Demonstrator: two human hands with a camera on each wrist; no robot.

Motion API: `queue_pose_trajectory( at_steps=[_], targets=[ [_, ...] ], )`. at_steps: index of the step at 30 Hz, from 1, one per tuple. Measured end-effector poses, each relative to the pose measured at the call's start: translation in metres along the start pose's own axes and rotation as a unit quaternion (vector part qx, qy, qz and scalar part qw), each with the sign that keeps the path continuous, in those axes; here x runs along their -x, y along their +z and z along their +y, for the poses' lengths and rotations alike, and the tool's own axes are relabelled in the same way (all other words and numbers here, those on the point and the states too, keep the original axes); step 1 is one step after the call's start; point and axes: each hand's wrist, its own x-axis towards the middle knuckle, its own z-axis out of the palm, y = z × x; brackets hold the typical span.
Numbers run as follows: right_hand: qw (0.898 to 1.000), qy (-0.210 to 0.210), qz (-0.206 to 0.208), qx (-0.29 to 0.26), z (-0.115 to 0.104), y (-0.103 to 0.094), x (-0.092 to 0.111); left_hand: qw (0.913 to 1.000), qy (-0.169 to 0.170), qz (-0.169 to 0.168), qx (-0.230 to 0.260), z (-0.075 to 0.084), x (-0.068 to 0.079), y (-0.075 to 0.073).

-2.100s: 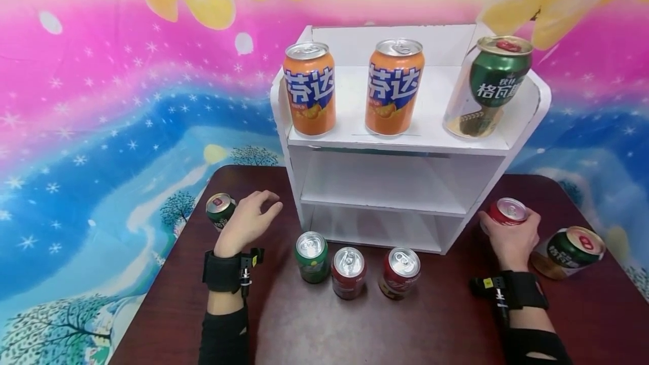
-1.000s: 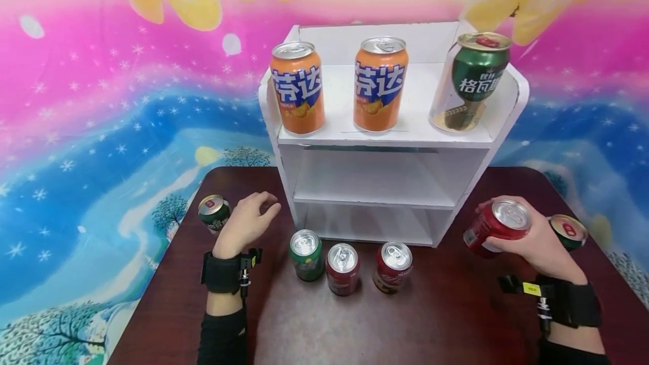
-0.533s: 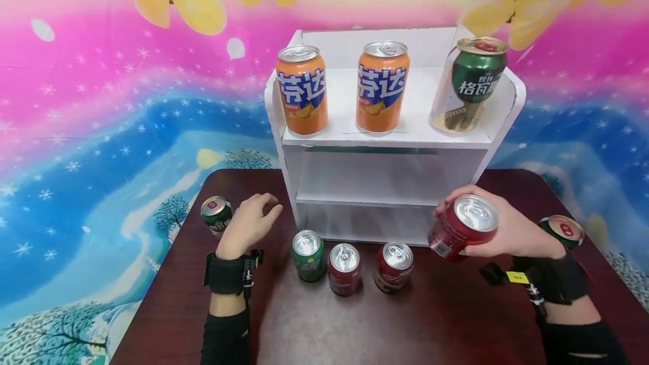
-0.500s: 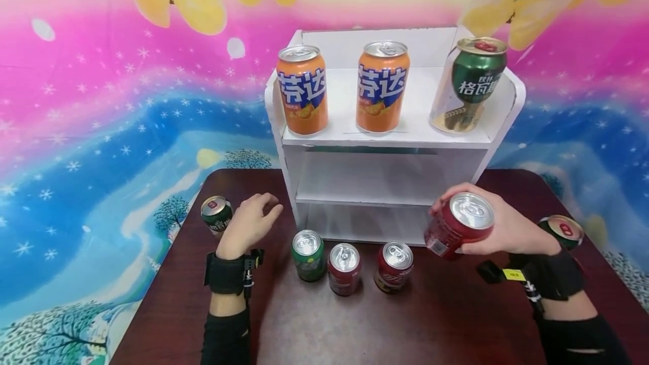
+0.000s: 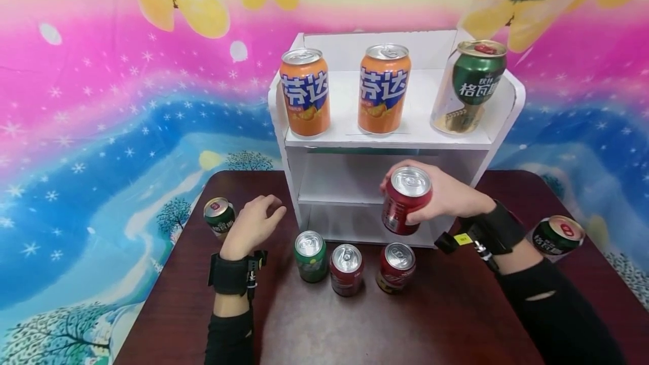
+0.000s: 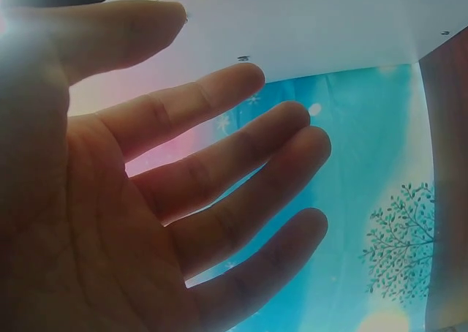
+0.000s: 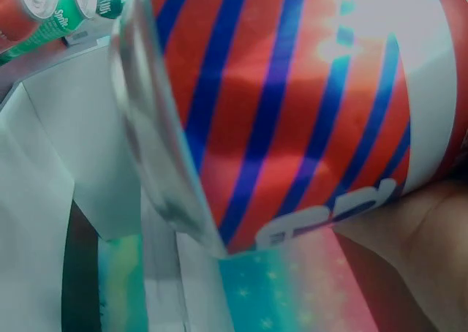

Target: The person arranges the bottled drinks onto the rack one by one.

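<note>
My right hand (image 5: 448, 193) grips a red soda can (image 5: 407, 207) from its right side, holding it in front of the middle level of the white shelf (image 5: 355, 144). In the right wrist view the same red can (image 7: 241, 98) fills much of the frame and shows slanted blue stripes. My left hand (image 5: 253, 224) holds nothing, beside a dark green can (image 5: 219, 216) at the table's left. The left wrist view shows the left hand (image 6: 110, 208) with its fingers spread apart. A green can (image 5: 310, 258) and two dark red cans, one left (image 5: 347, 269) and one right (image 5: 396, 269), stand before the shelf.
On the shelf's top stand two orange cans, left (image 5: 306, 94) and middle (image 5: 383, 92), and a green-and-gold can (image 5: 471, 86) at the right. Another green can (image 5: 558, 235) stands at the table's right. A printed cloth (image 5: 101, 100) hangs behind.
My right hand has taken the red can from the table's right side and carried it left and up, in front of the shelf. The left hand has stayed in place.
</note>
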Motion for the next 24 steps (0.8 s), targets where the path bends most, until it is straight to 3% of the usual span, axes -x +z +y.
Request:
queue_pose_trajectory(
  at_steps=[7,14,24],
  targets=[
    [0.999,0.042,-0.003,0.005,0.003,0.001,-0.021,1.0,-0.001,-0.001,0.002,-0.001,0.0,-0.001],
    [0.996,0.06,-0.014,-0.067,0.008,0.0,-0.038,1.0,-0.003,-0.002,0.0,-0.003,0.001,-0.001],
    [0.993,0.071,0.042,-0.089,0.014,0.005,-0.057,0.9995,0.007,-0.02,0.024,-0.001,0.001,-0.003]
  ],
)
